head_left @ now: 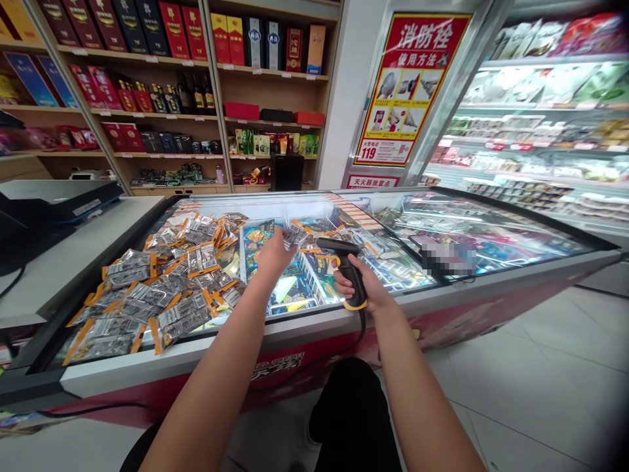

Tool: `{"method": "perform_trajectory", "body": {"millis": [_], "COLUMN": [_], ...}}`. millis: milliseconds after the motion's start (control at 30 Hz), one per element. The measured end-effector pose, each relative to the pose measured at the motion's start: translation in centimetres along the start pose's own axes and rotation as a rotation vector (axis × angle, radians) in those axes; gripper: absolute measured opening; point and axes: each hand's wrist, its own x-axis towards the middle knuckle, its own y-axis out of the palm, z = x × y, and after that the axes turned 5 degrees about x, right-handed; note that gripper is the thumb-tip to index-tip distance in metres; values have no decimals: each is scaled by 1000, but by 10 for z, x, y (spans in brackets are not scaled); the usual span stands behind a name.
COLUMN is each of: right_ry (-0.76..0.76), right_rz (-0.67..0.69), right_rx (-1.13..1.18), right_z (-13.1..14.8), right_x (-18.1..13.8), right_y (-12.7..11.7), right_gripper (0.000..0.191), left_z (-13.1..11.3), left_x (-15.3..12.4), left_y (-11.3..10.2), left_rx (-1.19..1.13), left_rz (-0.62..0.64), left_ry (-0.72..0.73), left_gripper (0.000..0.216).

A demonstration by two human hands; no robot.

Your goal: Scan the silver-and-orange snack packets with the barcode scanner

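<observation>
My right hand (362,280) is wrapped round the grip of a black and yellow handheld barcode scanner (354,272). The scanner's head faces left, and a cable hangs from its handle. Over the glass top, my left hand (276,254) is closed on a small snack packet (295,234) with a printed label; its fingertips are partly hidden. The packet is just left of the scanner's head. To the left lies a heap of similar clear and orange snack packets (189,269), spread across the freezer's glass lid. More packets lie behind the scanner.
A chest freezer (314,321) with a grey rim stretches before me, white baskets of goods under its glass. At left is a counter (29,262) with a black device. Shelves of boxed bottles (147,33) stand behind; a refrigerated display (540,118) is at right.
</observation>
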Motion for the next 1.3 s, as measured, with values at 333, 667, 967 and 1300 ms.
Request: {"method": "perform_trajectory", "body": {"millis": [333, 667, 967, 1300], "right_ry": [-54, -102, -85, -75], "right_rz": [25, 14, 1, -24], "right_rx": [-5, 23, 28, 120], "right_z": [1, 1, 2, 2], "right_x": [-6, -5, -5, -2], "right_y": [4, 3, 3, 2], "right_gripper": [44, 42, 41, 41], "left_z": [-20, -14, -17, -14], "left_x": [-15, -10, -11, -13], "left_y": [1, 13, 13, 15], "left_rx": [-48, -67, -98, -54], "left_rz": [108, 70, 87, 97], "left_ry": [25, 67, 49, 68], "left_gripper": [41, 39, 41, 82]}}
